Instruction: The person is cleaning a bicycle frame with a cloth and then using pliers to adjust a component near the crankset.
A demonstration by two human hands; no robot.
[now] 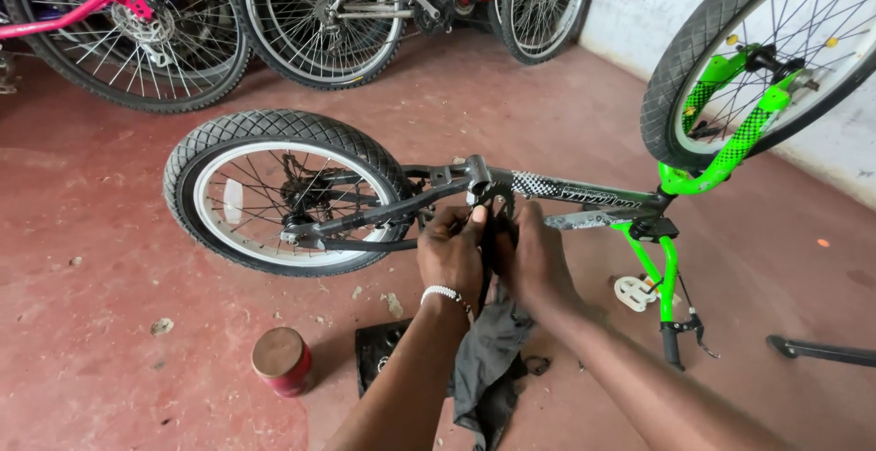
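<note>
Two hands (493,250) at crank, one rag (488,364), one tin (281,360)

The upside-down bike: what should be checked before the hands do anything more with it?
1. Bike resting upside down on the floor: ok.
2. Both hands at the chainring: left hand and right hand both there, ok.
3. Dark rag within reach: hanging under the hands, ok.
4. Red tin out of the way: standing apart on the floor, ok.
5. Chain seated on the chainring: cannot tell, hands hide it.
</note>
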